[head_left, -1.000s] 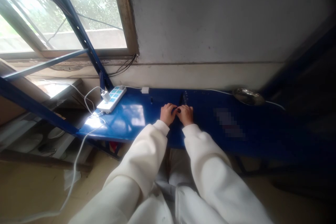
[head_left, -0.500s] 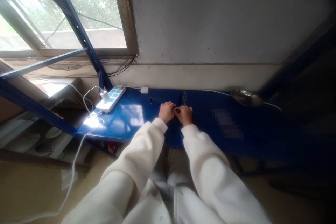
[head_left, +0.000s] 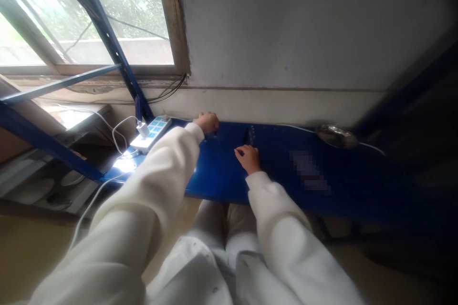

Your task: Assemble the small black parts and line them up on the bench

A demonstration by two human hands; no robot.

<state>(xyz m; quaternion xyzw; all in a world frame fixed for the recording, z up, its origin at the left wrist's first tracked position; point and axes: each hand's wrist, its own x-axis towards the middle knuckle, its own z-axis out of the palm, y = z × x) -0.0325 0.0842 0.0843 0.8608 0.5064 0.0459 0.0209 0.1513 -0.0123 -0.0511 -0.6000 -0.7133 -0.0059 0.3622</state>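
Observation:
My left hand [head_left: 208, 122] is stretched out to the far edge of the blue table [head_left: 222, 176], close to the wall. Its fingers are curled into a fist, and what is under them is hidden. My right hand [head_left: 248, 158] rests on the table nearer to me, fingers pinched on a small dark piece [head_left: 238, 152] at its fingertips. Just beyond the right hand lie a thin dark stick [head_left: 246, 136] and a short row of small pieces [head_left: 253, 132]. Both arms wear white sleeves.
A white power strip [head_left: 150, 132] with a plugged charger and white cables lies at the table's left end. A metal dish [head_left: 336, 135] stands at the back right. A blue steel frame [head_left: 107, 33] crosses the window on the left. The wall runs close behind the table.
My left hand has left the right hand and reached forward-left to the table's far edge, covering the spot where a small white adapter lay. The right hand has stayed put.

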